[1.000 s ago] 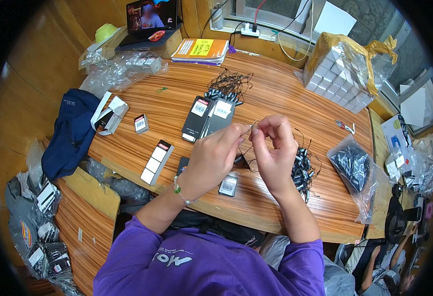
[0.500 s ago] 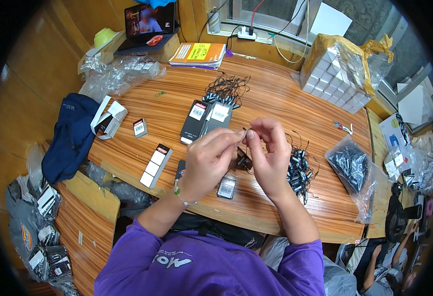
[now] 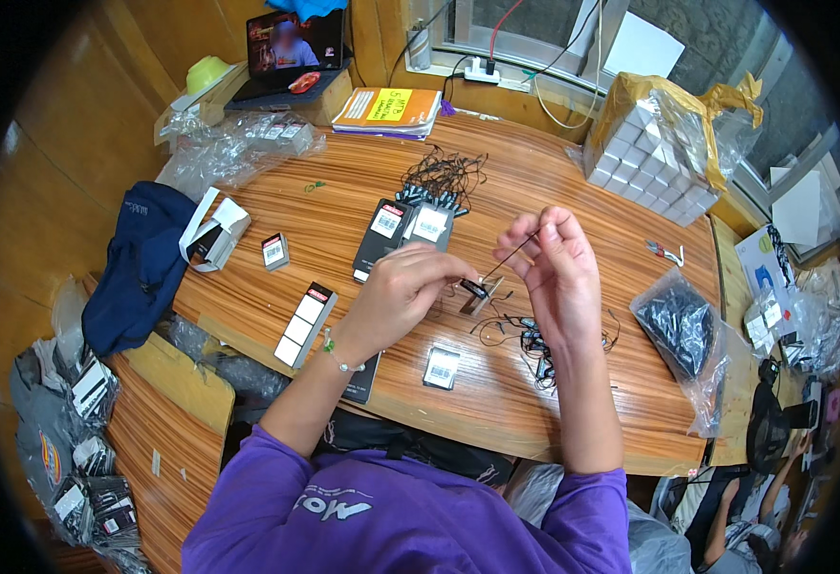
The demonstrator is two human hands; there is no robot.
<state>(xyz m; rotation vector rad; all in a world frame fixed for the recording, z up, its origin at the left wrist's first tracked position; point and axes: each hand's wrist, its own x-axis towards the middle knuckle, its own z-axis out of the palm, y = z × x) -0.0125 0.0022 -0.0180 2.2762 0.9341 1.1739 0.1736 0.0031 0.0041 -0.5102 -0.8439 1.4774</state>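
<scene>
My left hand [image 3: 396, 297] pinches a small black cylinder-like piece [image 3: 474, 288] with a thin black cord. The cord [image 3: 513, 254] stretches up to my right hand [image 3: 558, 263], where thumb and forefinger grip its end. Just beyond the black piece sits a small brownish, partly clear item [image 3: 487, 298]; I cannot make out its kind. A loose pile of small black corded pieces [image 3: 539, 349] lies under my right forearm. Behind my hands, more such pieces [image 3: 439, 182] rest at the top of dark flat packs [image 3: 379, 230] with white labels. A small white-labelled card [image 3: 441, 368] lies nearer me.
To the left are a long label stack [image 3: 305, 325], a small stack [image 3: 273, 252], a white open box [image 3: 224, 230] and a dark blue cloth bag [image 3: 128, 273]. At right lie a plastic bag of black pieces [image 3: 678, 325], pliers [image 3: 664, 252] and wrapped white boxes [image 3: 644, 143].
My hands were together over the table; now my right hand has moved up and right, drawing the cord out, while my left has shifted slightly down with the black piece.
</scene>
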